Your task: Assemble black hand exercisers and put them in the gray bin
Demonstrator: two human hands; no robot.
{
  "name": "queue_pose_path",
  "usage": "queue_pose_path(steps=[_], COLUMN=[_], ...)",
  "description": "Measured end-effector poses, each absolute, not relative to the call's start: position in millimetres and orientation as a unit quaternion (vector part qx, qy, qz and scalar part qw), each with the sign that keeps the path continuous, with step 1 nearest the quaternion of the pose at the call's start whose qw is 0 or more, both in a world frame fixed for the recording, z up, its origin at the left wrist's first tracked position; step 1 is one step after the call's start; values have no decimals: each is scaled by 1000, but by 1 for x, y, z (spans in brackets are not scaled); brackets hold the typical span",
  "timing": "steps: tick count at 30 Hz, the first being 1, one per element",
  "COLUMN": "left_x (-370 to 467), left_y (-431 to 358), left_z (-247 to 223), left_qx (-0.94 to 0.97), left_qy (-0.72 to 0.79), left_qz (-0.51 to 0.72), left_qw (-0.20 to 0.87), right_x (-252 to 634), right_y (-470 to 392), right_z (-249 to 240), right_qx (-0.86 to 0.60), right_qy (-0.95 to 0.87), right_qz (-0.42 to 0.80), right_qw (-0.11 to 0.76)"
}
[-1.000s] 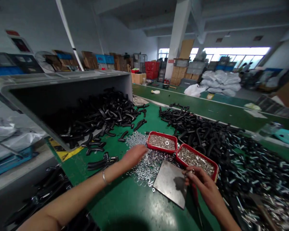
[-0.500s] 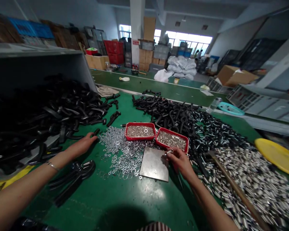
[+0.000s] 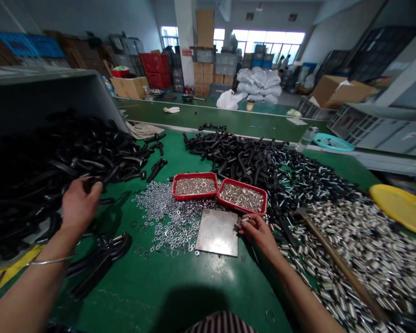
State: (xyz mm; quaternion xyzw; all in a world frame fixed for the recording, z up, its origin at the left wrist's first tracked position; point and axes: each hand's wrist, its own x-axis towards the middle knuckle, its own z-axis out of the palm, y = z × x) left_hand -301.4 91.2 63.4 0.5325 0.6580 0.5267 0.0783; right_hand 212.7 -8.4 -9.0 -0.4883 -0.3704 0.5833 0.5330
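My left hand (image 3: 79, 203) is closed around a dark black piece (image 3: 91, 184), mostly hidden by the fingers, at the edge of a heap of black curved handles (image 3: 107, 159). My right hand (image 3: 260, 233) pinches a small metal coil spring (image 3: 245, 219) beside the right edge of a flat steel plate (image 3: 217, 233). Loose washers (image 3: 173, 222) are spread left of the plate. Behind it stand a red tray (image 3: 194, 186) of tiny metal parts and a second red tray (image 3: 242, 196) of small pins. An assembled black hand tool with a spring (image 3: 106, 259) lies below my left hand.
A wooden-handled hammer (image 3: 339, 259) rests on a heap of silvery cylinders (image 3: 374, 249) at the right. More black parts (image 3: 242, 152) are piled behind the trays. A yellow lid (image 3: 402, 210) lies far right. A grey bin (image 3: 107, 99) stands tipped at the left.
My left hand has moved left with the black piece, from beside the washers to the black heap. The right hand still pinches the spring near the plate. The view has shifted slightly.
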Motion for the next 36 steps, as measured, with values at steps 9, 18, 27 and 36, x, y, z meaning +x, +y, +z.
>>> queue_pose_path(steps=[9,18,27,36], left_x=[-149,2,2,7], left_y=[81,11,3,-5], left_z=[114,10,5,6], left_qx=[383,534,397,354], left_qy=[338,414,372,354], left_qz=[780,367,399,396], left_qw=[363,639,738,770], right_x=[189,171,147,153], right_y=[-18,-28,-32,-31], right_z=[-9,7,10,9], right_qx=[-466,-488,-481,-525], right_qy=[-371,-345,-357,-442], right_qz=[589,542,509,460], right_qw=[546,591,618,564])
